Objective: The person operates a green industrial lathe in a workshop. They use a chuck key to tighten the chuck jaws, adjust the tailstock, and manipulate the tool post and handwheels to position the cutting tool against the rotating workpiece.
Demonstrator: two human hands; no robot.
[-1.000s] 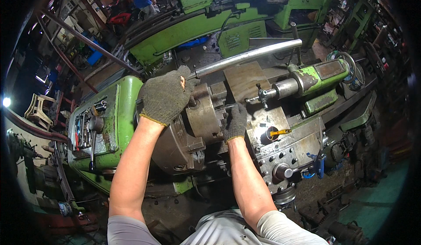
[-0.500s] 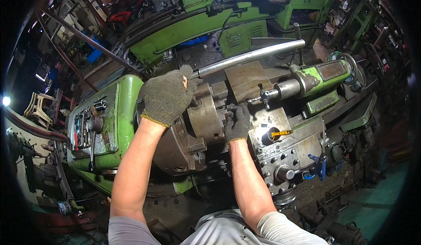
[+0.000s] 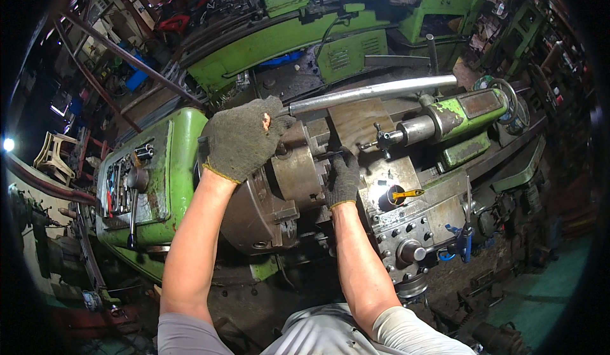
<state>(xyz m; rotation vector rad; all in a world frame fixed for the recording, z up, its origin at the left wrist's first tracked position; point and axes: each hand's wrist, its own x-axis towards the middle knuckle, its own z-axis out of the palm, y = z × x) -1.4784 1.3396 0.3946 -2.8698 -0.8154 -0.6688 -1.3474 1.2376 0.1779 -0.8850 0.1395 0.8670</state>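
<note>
My left hand (image 3: 244,139), in a dark knit glove with a hole showing skin, is closed at the top of the lathe chuck (image 3: 297,174). From its fingers a long silvery metal bar (image 3: 381,92) stretches right over the lathe bed; its gripped end is hidden by the glove. In front of the chuck jaws is my gloved right hand (image 3: 344,180), fingers curled in by the jaws. What those fingers hold, if anything, is hidden. A larger jawed chuck body (image 3: 244,218) sits left of the smaller chuck, below my left forearm's glove cuff.
The green headstock (image 3: 181,164) at left carries a tray of tools (image 3: 117,186) and a lever. To the right are the green tailstock (image 3: 467,110) with a drill chuck (image 3: 384,139), a cup with a yellow-handled tool (image 3: 406,194), and the tool post (image 3: 412,252). Another green machine stands behind.
The bar's far end has swung toward me and slightly right, and my left hand has turned a little with it. My right hand has stayed by the jaws, its fingers shifting slightly.
</note>
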